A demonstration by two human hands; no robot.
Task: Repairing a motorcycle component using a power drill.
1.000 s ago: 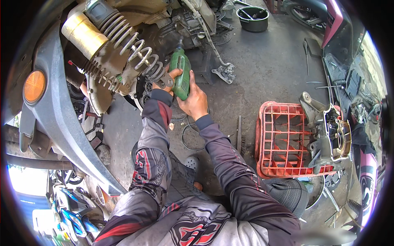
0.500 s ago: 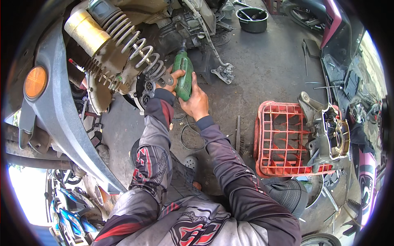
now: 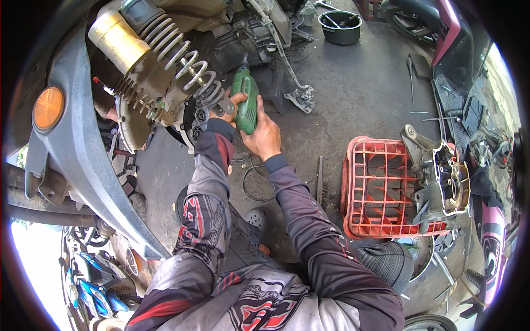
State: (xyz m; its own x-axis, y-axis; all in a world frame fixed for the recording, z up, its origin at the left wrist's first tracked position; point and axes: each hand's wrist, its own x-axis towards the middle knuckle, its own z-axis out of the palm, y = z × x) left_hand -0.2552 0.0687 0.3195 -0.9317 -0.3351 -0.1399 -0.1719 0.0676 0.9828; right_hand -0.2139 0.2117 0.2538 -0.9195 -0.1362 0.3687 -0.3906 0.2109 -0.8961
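Above the grey floor (image 3: pixel 342 105), both hands (image 3: pixel 263 137) grip a green drill (image 3: pixel 246 105).

A grey, red-marked jersey (image 3: pixel 287 292) has dark cuffs (image 3: pixel 275 163), the trousers (image 3: pixel 241 230) seemingly grey.

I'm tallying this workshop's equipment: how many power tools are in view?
1: the green power tool, just above the picture's middle, held in the left hand and the right hand. Others may be hidden.
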